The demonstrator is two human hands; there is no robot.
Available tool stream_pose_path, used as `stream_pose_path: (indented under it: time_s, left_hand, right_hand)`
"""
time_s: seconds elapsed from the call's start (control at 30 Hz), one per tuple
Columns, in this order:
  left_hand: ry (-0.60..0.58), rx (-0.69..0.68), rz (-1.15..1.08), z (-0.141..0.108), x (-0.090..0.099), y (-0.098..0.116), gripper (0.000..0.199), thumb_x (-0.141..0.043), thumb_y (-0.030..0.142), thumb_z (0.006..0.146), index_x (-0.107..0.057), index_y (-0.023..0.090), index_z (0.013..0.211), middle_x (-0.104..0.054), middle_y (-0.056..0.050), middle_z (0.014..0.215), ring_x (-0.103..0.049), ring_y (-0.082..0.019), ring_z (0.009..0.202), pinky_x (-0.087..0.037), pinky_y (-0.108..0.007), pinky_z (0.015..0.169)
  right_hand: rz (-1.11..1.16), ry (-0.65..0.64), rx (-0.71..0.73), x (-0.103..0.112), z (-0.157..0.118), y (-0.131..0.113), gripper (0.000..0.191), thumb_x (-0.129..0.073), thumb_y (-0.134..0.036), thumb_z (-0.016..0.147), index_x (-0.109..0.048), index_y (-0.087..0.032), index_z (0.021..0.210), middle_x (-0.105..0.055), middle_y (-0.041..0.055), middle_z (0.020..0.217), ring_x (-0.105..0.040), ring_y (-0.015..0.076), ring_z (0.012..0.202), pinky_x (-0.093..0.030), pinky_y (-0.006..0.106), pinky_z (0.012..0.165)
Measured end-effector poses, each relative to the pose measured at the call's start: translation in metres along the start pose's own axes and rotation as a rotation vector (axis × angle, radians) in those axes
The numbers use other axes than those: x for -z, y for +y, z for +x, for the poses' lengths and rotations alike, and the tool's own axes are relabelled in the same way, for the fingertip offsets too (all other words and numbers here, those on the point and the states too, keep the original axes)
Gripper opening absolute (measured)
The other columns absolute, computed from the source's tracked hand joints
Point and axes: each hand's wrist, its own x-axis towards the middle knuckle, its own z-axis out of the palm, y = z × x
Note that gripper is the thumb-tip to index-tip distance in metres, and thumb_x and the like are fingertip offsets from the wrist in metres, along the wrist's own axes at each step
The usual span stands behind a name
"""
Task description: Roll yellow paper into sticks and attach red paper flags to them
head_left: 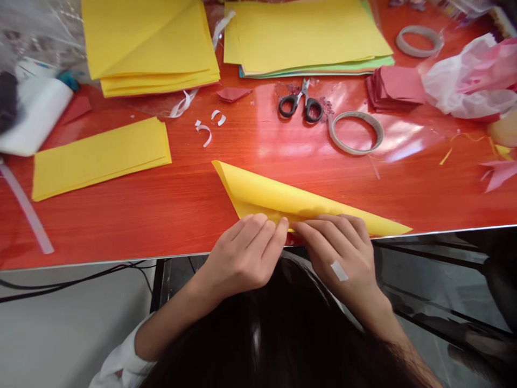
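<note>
1 yellow sheet (283,191) is lying at the near edge of the red table (133,229), partly rolled, w/ its narrow end pointing to the R side. 2 hands are working on it: the left hand (244,253) is closing w/ bent fingers on the near edge of the sheet, and the right hand (343,253) is gripping the same sheet just beside; both thumbs are hiding from view. 1 white sticker (339,271) is sitting on the back of the right hand.

Behind the sheet, 1 pair of scissors (305,99) is resting w/ blades slightly apart. 2 tape rolls are lying flat: the nearer roll (333,137) to the R of the scissors, the farther roll (400,44) at top R. 2 big paper piles (149,48), 1 strip pile (100,156) (yellow, L side) and 1 red stack (396,89) are also lying there.
</note>
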Motion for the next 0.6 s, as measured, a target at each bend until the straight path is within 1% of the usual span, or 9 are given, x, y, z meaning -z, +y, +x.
stream_pose_path:
  time_s: [0.13,0.27,0.37,0.53,0.6]
  left_hand:
    - [0.008,0.013,0.017,0.0003,-0.0005,0.0007,0.013,-0.054,0.012,0.084,-0.061,0.007,0.094,-0.067,-0.007,0.084,-0.061,-0.018,0.083,-0.050,-0.030,0.076]
    - [0.019,0.025,0.047,0.0017,-0.0003,0.0009,0.011,-0.055,0.012,0.083,-0.062,0.009,0.092,-0.068,-0.006,0.083,-0.061,-0.018,0.083,-0.047,-0.031,0.075]
    - [0.020,0.035,0.061,0.0013,-0.0001,0.0006,0.011,-0.056,0.012,0.083,-0.063,0.009,0.091,-0.068,-0.005,0.081,-0.060,-0.018,0.081,-0.045,-0.031,0.074]
    - [-0.005,0.035,0.062,-0.0015,-0.0012,-0.0002,0.012,-0.061,0.015,0.081,-0.064,0.009,0.091,-0.068,-0.005,0.085,-0.059,-0.019,0.084,-0.042,-0.032,0.074]
    - [-0.018,0.044,0.062,-0.0019,-0.0015,-0.0002,0.012,-0.060,0.016,0.081,-0.064,0.010,0.091,-0.067,-0.005,0.085,-0.057,-0.019,0.084,-0.042,-0.032,0.074]
  right_hand:
    - [-0.001,0.020,-0.010,-0.0022,-0.0007,0.0015,0.015,-0.053,-0.010,0.084,-0.061,-0.016,0.095,-0.066,0.0039,0.086,-0.057,0.0180,0.086,-0.041,0.034,0.075]
    - [-0.006,0.035,-0.010,-0.0019,-0.0007,0.0006,0.016,-0.055,-0.010,0.083,-0.060,-0.018,0.096,-0.064,0.0033,0.081,-0.054,0.0173,0.080,-0.039,0.032,0.070]
    - [-0.013,0.013,-0.010,0.0001,-0.0002,-0.0006,0.020,-0.055,-0.011,0.083,-0.058,-0.017,0.102,-0.065,0.0036,0.082,-0.054,0.0170,0.080,-0.039,0.032,0.072]
    - [-0.007,0.019,0.010,0.0006,0.0004,0.0011,0.015,-0.054,-0.009,0.083,-0.059,-0.016,0.096,-0.065,0.0037,0.081,-0.055,0.0170,0.081,-0.040,0.033,0.074]
    - [-0.012,0.012,0.009,-0.0003,-0.0001,0.0025,0.016,-0.054,-0.009,0.083,-0.059,-0.016,0.097,-0.065,0.0041,0.083,-0.055,0.0176,0.083,-0.040,0.033,0.074]
